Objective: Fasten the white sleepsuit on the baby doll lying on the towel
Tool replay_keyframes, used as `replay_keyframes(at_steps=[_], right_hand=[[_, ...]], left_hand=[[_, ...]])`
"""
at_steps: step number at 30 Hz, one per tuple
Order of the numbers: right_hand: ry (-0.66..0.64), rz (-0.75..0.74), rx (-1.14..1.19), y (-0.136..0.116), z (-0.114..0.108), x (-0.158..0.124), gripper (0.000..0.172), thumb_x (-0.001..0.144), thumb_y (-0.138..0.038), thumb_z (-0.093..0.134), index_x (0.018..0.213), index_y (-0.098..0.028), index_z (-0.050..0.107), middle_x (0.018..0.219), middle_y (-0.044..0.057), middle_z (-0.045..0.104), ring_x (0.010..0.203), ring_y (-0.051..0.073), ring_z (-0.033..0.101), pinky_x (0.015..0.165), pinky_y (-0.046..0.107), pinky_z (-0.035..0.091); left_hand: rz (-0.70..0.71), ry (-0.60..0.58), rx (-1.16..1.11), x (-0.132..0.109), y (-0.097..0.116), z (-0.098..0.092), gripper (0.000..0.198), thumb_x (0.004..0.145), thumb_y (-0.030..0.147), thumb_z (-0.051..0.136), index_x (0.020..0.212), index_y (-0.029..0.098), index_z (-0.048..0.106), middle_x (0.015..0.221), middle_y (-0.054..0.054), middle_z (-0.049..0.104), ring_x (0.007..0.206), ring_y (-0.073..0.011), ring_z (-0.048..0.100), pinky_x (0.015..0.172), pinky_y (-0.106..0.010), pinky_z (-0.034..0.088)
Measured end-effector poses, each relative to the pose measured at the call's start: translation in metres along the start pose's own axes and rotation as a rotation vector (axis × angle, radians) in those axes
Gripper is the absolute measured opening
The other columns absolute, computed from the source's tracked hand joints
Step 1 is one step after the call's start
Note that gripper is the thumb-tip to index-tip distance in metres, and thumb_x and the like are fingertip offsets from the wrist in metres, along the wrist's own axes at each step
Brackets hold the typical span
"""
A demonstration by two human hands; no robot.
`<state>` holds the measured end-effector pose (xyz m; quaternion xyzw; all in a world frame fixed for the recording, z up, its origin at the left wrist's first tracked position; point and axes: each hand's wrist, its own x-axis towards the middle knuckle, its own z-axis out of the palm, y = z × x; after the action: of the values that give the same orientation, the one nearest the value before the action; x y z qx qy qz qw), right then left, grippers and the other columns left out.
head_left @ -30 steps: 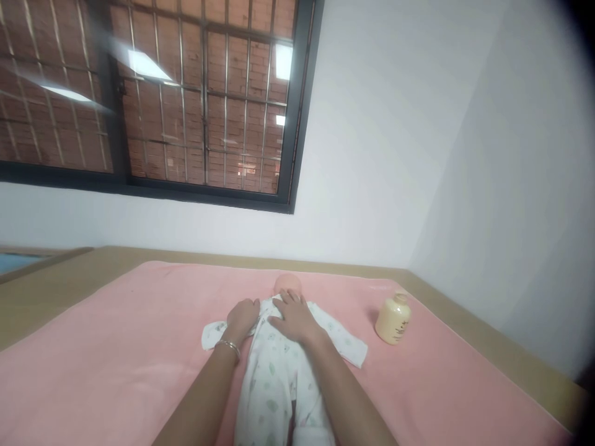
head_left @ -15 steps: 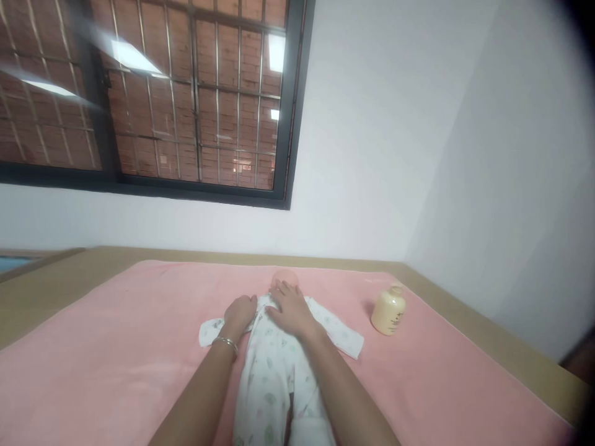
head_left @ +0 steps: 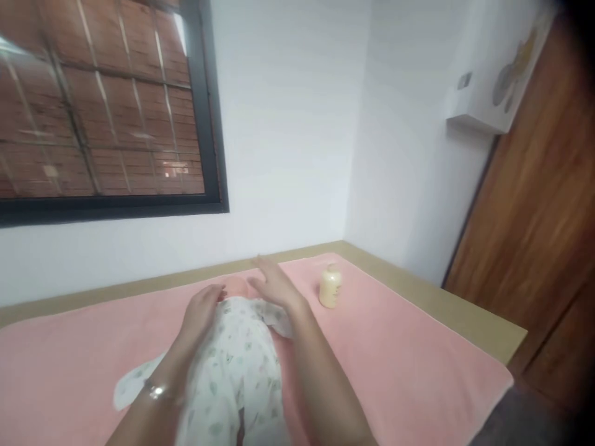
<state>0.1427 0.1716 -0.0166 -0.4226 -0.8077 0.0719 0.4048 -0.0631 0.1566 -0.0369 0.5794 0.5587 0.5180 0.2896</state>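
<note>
A baby doll (head_left: 237, 287) lies on its back, dressed in a white outfit (head_left: 237, 347) with a small leafy print. Only the pink top of its head shows past the collar. Wearing a silver bangle, my left hand (head_left: 204, 305) is at the left shoulder, its loosely curved fingertips beside the head. My right hand (head_left: 275, 286) is open at the right side of the head, fingers apart, and holds nothing. It looks lifted a little, and my forearm partly covers the doll's right-side sleeve (head_left: 277, 319).
A cream bottle (head_left: 330, 287) stands right of the doll on a pink blanket (head_left: 395, 347). The blanket covers a wooden-edged table (head_left: 469, 310) against white walls. A barred window (head_left: 116, 124) is at the left, a white wall box (head_left: 478, 99) and wooden door (head_left: 534, 217) at the right.
The view has swung right, bringing the door and wall box into sight. My right hand has left the doll's chest and risen beside its head. My left hand has shifted up toward the neck.
</note>
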Motion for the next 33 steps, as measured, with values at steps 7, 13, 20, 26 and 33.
replay_keyframes(at_steps=[7, 13, 20, 26, 33], right_hand=[[0.391, 0.356, -0.224, 0.095, -0.078, -0.025, 0.049, 0.087, -0.023, 0.030, 0.134, -0.017, 0.040, 0.147, 0.006, 0.024, 0.137, 0.017, 0.010, 0.110, 0.044, 0.000], [0.304, 0.553, -0.246, 0.130, -0.081, -0.035, 0.047, 0.091, -0.028, 0.020, 0.123, -0.015, 0.052, 0.141, 0.009, 0.035, 0.135, 0.018, 0.019, 0.108, 0.048, -0.005], [0.228, 0.645, -0.320, 0.126, -0.080, -0.033, 0.050, 0.094, -0.030, 0.015, 0.111, -0.016, 0.060, 0.137, 0.010, 0.041, 0.132, 0.017, 0.022, 0.106, 0.050, -0.008], [0.226, 0.636, -0.276, 0.125, -0.084, -0.035, 0.048, 0.093, -0.030, 0.017, 0.111, -0.017, 0.060, 0.138, 0.010, 0.040, 0.133, 0.017, 0.020, 0.105, 0.052, -0.010], [0.223, 0.620, -0.253, 0.127, -0.081, -0.036, 0.050, 0.093, -0.030, 0.016, 0.109, -0.016, 0.061, 0.140, 0.010, 0.038, 0.134, 0.019, 0.019, 0.105, 0.055, -0.009]], left_hand=[[-0.527, -0.544, -0.820, 0.021, 0.062, 0.133, 0.050, 0.087, 0.038, 0.040, 0.119, 0.001, 0.047, 0.114, -0.027, 0.055, 0.099, -0.0275, 0.061, 0.083, -0.039, 0.051], [-0.782, -0.625, -1.090, 0.040, 0.081, 0.215, 0.067, 0.090, 0.046, 0.025, 0.134, -0.004, 0.027, 0.124, -0.032, 0.044, 0.107, -0.0301, 0.056, 0.078, -0.040, 0.053], [-0.833, -0.693, -1.137, 0.040, 0.082, 0.256, 0.067, 0.089, 0.054, 0.021, 0.124, -0.001, 0.041, 0.113, -0.026, 0.055, 0.096, -0.0286, 0.062, 0.072, -0.037, 0.054], [-0.834, -0.750, -1.172, 0.034, 0.086, 0.262, 0.065, 0.089, 0.054, 0.021, 0.122, 0.002, 0.043, 0.112, -0.023, 0.057, 0.095, -0.0280, 0.062, 0.076, -0.039, 0.053], [-0.894, -0.697, -1.184, 0.028, 0.082, 0.257, 0.067, 0.088, 0.054, 0.021, 0.125, 0.001, 0.040, 0.113, -0.024, 0.056, 0.096, -0.0288, 0.062, 0.073, -0.039, 0.053]])
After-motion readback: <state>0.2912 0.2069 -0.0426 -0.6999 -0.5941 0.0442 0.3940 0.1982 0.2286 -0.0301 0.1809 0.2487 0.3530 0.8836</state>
